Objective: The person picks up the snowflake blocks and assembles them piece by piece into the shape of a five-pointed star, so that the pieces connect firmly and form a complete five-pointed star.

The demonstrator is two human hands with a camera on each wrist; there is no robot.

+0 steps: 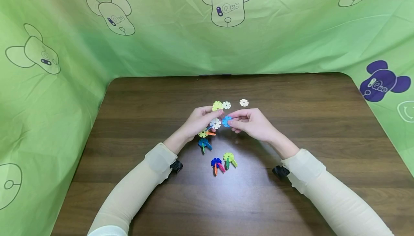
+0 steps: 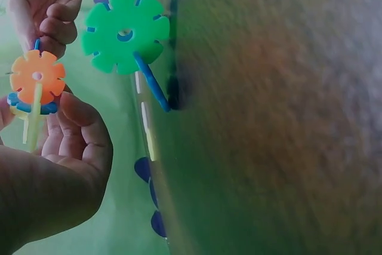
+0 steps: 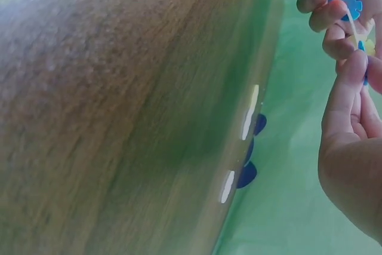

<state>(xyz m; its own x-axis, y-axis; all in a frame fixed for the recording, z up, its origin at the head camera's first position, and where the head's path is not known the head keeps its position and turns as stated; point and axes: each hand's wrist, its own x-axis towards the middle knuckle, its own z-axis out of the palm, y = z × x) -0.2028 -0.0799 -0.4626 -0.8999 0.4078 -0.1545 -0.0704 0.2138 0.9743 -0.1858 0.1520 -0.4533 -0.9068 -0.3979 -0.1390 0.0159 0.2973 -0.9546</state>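
Observation:
My left hand (image 1: 202, 120) holds a cluster of slotted, flower-shaped plastic discs near the table's middle. A white disc (image 1: 215, 123) faces up at its fingers, and an orange disc (image 2: 25, 74) with blue and pale yellow ones shows in the left wrist view. Between thumb and fingers, my right hand (image 1: 255, 123) pinches a blue disc (image 1: 226, 121), close beside the white one. In the right wrist view the blue disc, nearly edge-on, meets the cluster at the fingertips; whether it is slotted in, I cannot tell.
Nearer me on the brown table (image 1: 275, 207) stand a dark blue disc cluster (image 1: 215, 162) and a yellow-green one (image 1: 228, 156). A blue-green cluster (image 1: 203, 143) stands below the left hand. Beyond the hands lie a yellow disc (image 1: 217, 105) and two white discs (image 1: 244, 102).

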